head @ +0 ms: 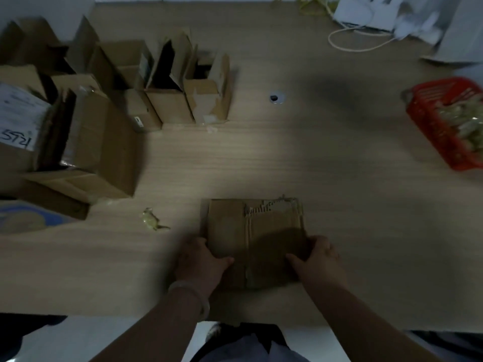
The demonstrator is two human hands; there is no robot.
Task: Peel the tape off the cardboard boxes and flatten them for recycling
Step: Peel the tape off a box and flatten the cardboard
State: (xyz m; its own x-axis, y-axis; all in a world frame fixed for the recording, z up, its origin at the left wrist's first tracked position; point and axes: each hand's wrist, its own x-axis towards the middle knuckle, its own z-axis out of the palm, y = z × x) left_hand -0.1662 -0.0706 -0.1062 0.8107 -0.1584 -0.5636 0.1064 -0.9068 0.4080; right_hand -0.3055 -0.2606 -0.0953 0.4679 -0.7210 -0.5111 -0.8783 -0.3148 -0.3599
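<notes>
Flattened box [254, 231] lies on the table [287, 158] between my hands. Left hand [202, 259] clamps its left edge, thumb on top; right hand [317, 257] clamps the right edge likewise. Probably light, stiff corrugated. The liner is torn at the far edge, so I'd grip the sides only. Open boxes [206, 100] stand well ahead-left.

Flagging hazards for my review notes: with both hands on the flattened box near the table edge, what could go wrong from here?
The flattened box lies close to the near edge of the table; if the left hand or right hand slips, it may slide off. Its top layer is torn at the far end and could rip further. The loose tape wad might be forgotten.
</notes>
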